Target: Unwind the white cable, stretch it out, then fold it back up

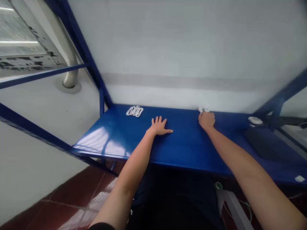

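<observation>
My left hand [159,126] lies flat on the blue shelf [184,143], fingers spread, holding nothing. Beyond it to the left, a few coiled white cables [134,111] lie side by side near the back edge. My right hand [206,120] is closed around a white cable [200,110] at the back of the shelf. White ends of it stick out past my fingers; the rest is hidden under the hand.
A round white coil [255,120] sits at the back right. In front of it lies a dark flat panel [265,143], with a small white piece [299,179] near the right front edge. Blue frame posts [83,48] rise at the left; a roll of tape [218,185] is below the shelf.
</observation>
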`<state>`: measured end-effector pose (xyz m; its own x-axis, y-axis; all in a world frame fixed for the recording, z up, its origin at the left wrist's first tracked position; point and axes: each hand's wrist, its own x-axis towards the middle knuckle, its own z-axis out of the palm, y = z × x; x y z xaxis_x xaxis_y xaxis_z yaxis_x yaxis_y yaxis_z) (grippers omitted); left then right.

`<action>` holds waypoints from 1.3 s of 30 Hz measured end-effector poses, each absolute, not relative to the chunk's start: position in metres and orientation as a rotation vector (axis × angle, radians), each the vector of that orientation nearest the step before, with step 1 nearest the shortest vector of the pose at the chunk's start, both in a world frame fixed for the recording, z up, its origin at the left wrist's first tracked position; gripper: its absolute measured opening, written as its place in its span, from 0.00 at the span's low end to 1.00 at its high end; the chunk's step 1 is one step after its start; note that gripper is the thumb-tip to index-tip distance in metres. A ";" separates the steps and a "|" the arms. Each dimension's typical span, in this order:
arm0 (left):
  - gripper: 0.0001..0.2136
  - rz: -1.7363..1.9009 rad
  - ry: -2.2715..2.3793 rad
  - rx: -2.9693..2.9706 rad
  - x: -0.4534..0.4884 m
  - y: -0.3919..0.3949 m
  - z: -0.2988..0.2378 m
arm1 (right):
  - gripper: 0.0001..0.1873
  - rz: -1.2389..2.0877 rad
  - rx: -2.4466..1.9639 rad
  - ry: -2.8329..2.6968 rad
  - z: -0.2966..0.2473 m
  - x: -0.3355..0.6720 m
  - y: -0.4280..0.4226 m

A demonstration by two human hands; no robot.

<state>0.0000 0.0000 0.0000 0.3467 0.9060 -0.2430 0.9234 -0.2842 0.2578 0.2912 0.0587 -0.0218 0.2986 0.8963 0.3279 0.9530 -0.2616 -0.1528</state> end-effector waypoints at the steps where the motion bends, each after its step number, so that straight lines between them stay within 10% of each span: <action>1: 0.51 -0.074 1.615 2.266 0.000 0.000 0.000 | 0.20 -0.252 -2.244 -1.648 -0.023 0.292 0.056; 13: 0.44 -0.005 1.664 2.294 0.001 0.001 -0.003 | 0.22 -0.257 -1.912 -1.920 -0.029 0.265 0.007; 22: 0.33 0.273 2.518 2.201 -0.027 0.024 0.002 | 0.20 -0.050 -1.846 -2.008 -0.035 0.256 -0.007; 39: 0.29 0.208 2.348 2.345 -0.093 0.031 -0.007 | 0.19 -0.021 -1.846 -2.008 -0.038 0.261 -0.001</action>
<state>-0.0929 0.0308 -0.0072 0.0034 0.9764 0.2161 0.9991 0.0056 -0.0410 0.2606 -0.0006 -0.0378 -0.0382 0.9514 0.3057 0.9575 0.1223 -0.2612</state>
